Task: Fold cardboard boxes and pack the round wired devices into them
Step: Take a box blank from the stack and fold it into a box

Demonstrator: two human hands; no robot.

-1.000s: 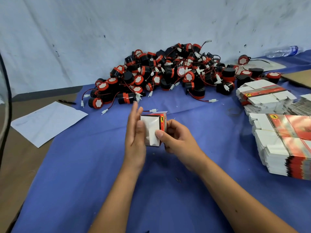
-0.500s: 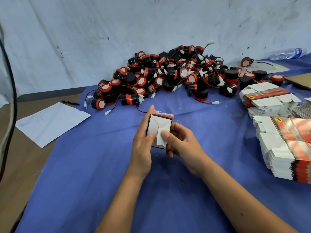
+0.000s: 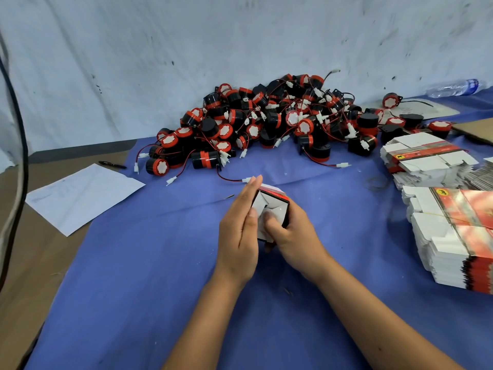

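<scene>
A small red, black and white cardboard box [image 3: 274, 209] is held above the blue cloth at the centre, its white end flaps facing me. My left hand [image 3: 241, 228] lies flat against the box's left side with straight fingers, thumb on the flaps. My right hand [image 3: 290, 236] grips the box from the right and below, its thumb pressing a flap inward. Behind, a big pile of round black-and-red wired devices [image 3: 266, 124] with white connectors lies against the wall.
Stacks of flat unfolded boxes [image 3: 458, 236] sit at the right, with another stack [image 3: 424, 158] behind them. At the left lie a white paper sheet [image 3: 82, 196] and a pen [image 3: 112, 164]. A plastic bottle [image 3: 453, 88] lies at the far right. A black cable [image 3: 16, 166] hangs at the left edge.
The box has been turned so its white end flaps face me, and the flaps are folded further inward. Both hands stay on it, the right thumb now pushing on a flap.
</scene>
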